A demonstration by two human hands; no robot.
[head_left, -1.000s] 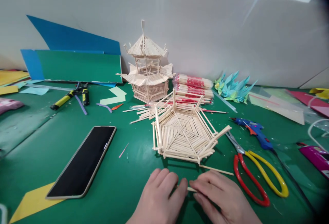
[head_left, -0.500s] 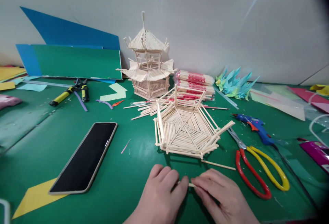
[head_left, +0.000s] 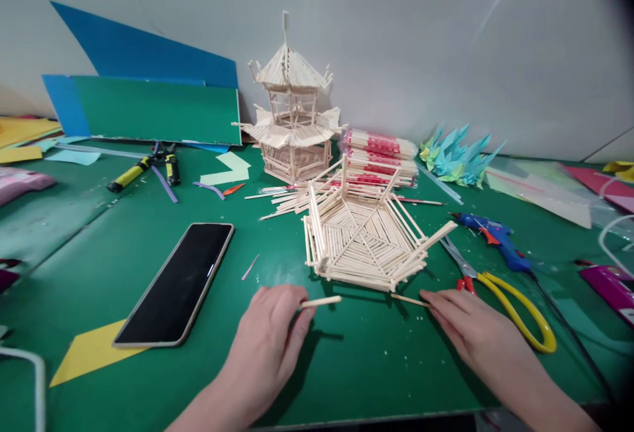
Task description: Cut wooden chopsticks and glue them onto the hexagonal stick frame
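My left hand [head_left: 271, 333] pinches a short wooden stick [head_left: 321, 301] that points right, just in front of a hexagonal tray built of sticks [head_left: 364, 237]. My right hand [head_left: 474, 333] lies on the green mat with its fingertips on the end of a thin loose stick [head_left: 407, 298] beside the tray's near right corner. Behind the tray stands a two-tier stick pagoda [head_left: 293, 125], with loose sticks [head_left: 284, 202] at its foot.
A black phone [head_left: 179, 281] lies left of my hands. Red and yellow scissors [head_left: 500, 290] and a blue glue gun [head_left: 493, 239] lie to the right. Wrapped chopstick packs [head_left: 381, 158], paper cranes [head_left: 458, 161], yellow-handled cutters [head_left: 143, 169] and coloured paper sheets [head_left: 153, 115] line the back.
My hands were together on one short stick. Now they have parted: the left keeps the stick and has lifted it, the right has moved right onto the thin loose stick.
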